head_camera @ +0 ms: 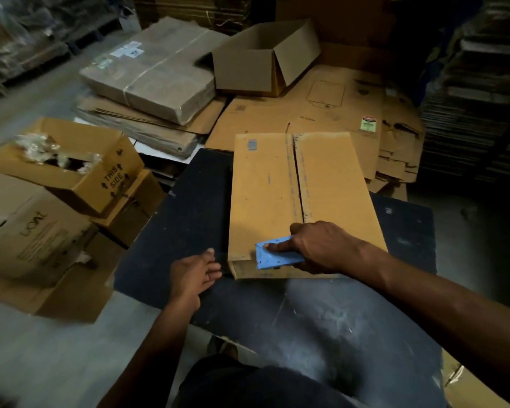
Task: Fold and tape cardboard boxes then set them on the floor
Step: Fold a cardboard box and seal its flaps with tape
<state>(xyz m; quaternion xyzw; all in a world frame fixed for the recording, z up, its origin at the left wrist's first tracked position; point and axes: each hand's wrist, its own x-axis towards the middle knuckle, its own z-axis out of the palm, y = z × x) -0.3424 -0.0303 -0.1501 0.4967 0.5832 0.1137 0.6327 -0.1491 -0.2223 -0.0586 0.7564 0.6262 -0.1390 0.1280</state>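
Cardboard box (301,198) lies folded on the dark counter (195,207), flaps meeting along a centre seam. The right hand (321,245) has its grip around a blue tape dispenser (277,253) at the near edge; the left hand (198,275) hovers slack beside it. Unsteadied, the box could slide and the tape run crooked.

Dim, warm light — corners fall to black, edges bow and blur, grain throughout.

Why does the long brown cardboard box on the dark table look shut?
The long brown cardboard box is shut: two top flaps lie flat, meeting along the middle seam.
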